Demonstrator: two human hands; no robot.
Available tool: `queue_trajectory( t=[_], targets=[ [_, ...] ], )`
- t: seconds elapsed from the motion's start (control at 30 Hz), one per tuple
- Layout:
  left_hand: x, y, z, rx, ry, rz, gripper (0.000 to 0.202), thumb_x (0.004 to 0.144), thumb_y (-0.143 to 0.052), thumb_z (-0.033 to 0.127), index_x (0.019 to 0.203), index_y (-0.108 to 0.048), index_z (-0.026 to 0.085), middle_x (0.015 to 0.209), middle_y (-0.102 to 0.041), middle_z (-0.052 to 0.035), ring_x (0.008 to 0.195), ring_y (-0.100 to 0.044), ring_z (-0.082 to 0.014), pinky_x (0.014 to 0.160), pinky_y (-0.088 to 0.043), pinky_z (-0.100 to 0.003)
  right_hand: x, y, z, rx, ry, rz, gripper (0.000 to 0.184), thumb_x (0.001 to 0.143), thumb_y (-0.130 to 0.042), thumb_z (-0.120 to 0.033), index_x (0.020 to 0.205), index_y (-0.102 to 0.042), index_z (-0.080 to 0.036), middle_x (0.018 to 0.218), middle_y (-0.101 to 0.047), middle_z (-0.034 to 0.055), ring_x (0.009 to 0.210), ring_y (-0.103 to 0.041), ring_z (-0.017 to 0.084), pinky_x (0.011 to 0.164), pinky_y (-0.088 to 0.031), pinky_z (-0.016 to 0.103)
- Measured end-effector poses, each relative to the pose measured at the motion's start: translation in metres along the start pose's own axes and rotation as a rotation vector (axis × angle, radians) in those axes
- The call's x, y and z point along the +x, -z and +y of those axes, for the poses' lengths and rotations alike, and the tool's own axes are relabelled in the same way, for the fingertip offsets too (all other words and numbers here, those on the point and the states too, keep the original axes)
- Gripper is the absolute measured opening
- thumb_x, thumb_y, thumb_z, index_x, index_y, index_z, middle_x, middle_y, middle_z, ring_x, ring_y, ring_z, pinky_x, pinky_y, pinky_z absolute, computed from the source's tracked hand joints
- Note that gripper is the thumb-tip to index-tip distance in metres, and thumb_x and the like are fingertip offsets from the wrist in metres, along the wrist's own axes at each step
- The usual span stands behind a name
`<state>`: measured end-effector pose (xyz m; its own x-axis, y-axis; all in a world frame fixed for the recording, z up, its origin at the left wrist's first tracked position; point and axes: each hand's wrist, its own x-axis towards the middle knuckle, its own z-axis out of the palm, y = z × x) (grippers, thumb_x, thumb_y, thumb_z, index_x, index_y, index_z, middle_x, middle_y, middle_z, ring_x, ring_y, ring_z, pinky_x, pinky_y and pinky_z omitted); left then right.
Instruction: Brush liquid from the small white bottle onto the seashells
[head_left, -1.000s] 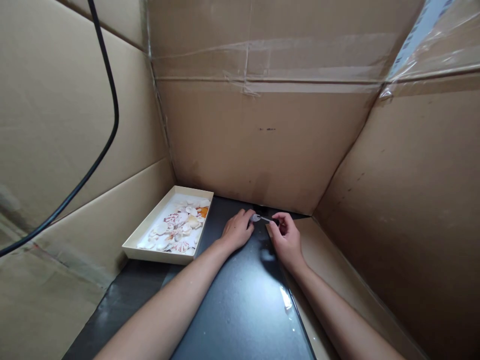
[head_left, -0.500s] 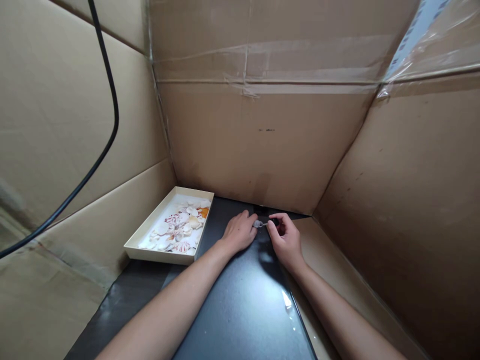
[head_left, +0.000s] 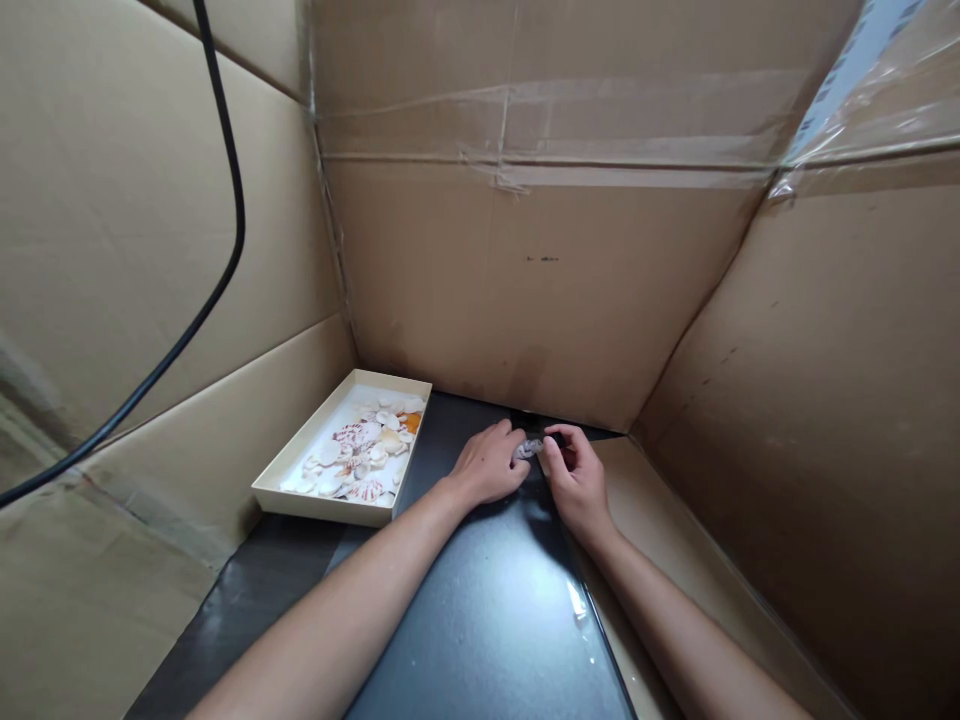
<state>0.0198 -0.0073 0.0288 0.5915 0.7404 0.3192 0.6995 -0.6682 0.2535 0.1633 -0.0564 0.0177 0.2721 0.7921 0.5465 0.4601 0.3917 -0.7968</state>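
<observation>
One tray [head_left: 326,508]; shells [head_left: 390,440] (left hand [head_left: 487,466] near)

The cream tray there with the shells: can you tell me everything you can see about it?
The tray is cream, shallow and rectangular, with raised walls and a whitish floor; its material is unclear. It sits upright on the dark table, to the left of the left hand, and neither of the hands touches it. Loose shells lie heaped inside, white, cream and red-streaked, with an orange piece near the far right corner.
</observation>
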Motion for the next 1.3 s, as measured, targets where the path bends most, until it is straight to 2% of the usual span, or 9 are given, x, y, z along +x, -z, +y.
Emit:
queue_trajectory(
  t=[0.27, 0.4, 0.5, 0.67, 0.93, 1.03, 1.3],
  targets=[
    [0.001, 0.0, -0.001, -0.113, 0.014, 0.084, 0.016, 0.079, -0.051, 0.025, 0.094, -0.049, 0.021, 0.095, -0.055, -0.0045, 0.085, -0.054, -0.0194, 0.074, -0.044, -0.031, 0.003, 0.0, 0.006, 0.04, -0.089, 0.086, 0.029, 0.087, -0.052, -0.046, 0.089, -0.057, -0.018, 0.072, -0.054, 0.0008, 0.064, -0.048, 0.015, 0.06, -0.039, 0.026],
    [0.002, -0.004, -0.005, -0.154, 0.041, 0.122, 0.015, 0.078, -0.053, 0.023, 0.091, -0.046, 0.021, 0.09, -0.054, -0.0028, 0.082, -0.053, -0.0181, 0.071, -0.042, -0.029, 0.005, -0.001, 0.008, 0.06, -0.119, 0.084, 0.031, 0.087, -0.052, -0.048, 0.087, -0.056, -0.018, 0.07, -0.054, 0.0004, 0.066, -0.049, 0.015, 0.06, -0.039, 0.026],
    [0.003, -0.007, -0.006, -0.174, 0.038, 0.152, 0.014, 0.077, -0.054, 0.022, 0.089, -0.045, 0.021, 0.088, -0.054, -0.0018, 0.079, -0.052, -0.0172, 0.069, -0.04, -0.028, 0.004, -0.002, 0.009, 0.087, -0.115, 0.065, 0.03, 0.087, -0.052, -0.047, 0.089, -0.056, -0.018, 0.075, -0.056, 0.0015, 0.069, -0.051, 0.016, 0.062, -0.04, 0.026],
    [0.003, -0.008, -0.006, -0.208, 0.017, 0.161, 0.011, 0.08, -0.052, 0.023, 0.089, -0.045, 0.021, 0.088, -0.054, -0.0011, 0.078, -0.051, -0.0162, 0.068, -0.038, -0.027, 0.003, -0.003, 0.01, 0.141, -0.126, 0.08, 0.029, 0.085, -0.055, -0.041, 0.104, -0.053, -0.019, 0.086, -0.055, 0.0026, 0.067, -0.052, 0.014, 0.059, -0.043, 0.026],
    [0.003, -0.01, -0.007, -0.263, 0.021, 0.157, 0.01, 0.082, -0.053, 0.023, 0.09, -0.046, 0.021, 0.087, -0.056, -0.0001, 0.076, -0.051, -0.0151, 0.067, -0.036, -0.026, 0.003, -0.005, 0.013, 0.192, -0.165, 0.052, 0.028, 0.084, -0.053, -0.035, 0.107, -0.052, -0.02, 0.094, -0.054, 0.0039, 0.055, -0.049, 0.01, 0.049, -0.042, 0.024],
    [0.003, -0.01, -0.007, -0.279, 0.009, 0.148, 0.011, 0.082, -0.053, 0.024, 0.09, -0.047, 0.021, 0.087, -0.056, 0.0006, 0.075, -0.051, -0.0147, 0.066, -0.036, -0.026, 0.003, -0.006, 0.017, 0.184, -0.164, 0.059, 0.032, 0.086, -0.051, -0.038, 0.112, -0.053, -0.02, 0.097, -0.056, 0.0055, 0.058, -0.051, 0.011, 0.051, -0.044, 0.025],
    [0.002, -0.011, -0.008, -0.31, -0.019, 0.133, 0.011, 0.083, -0.054, 0.026, 0.089, -0.046, 0.022, 0.084, -0.054, 0.0018, 0.073, -0.05, -0.0137, 0.064, -0.034, -0.025, 0.005, -0.005, 0.032, 0.018, -0.058, 0.086, 0.033, 0.089, -0.046, -0.037, 0.114, -0.058, -0.02, 0.094, -0.062, 0.0078, 0.082, -0.059, 0.02, 0.069, -0.048, 0.033]
  ],
)
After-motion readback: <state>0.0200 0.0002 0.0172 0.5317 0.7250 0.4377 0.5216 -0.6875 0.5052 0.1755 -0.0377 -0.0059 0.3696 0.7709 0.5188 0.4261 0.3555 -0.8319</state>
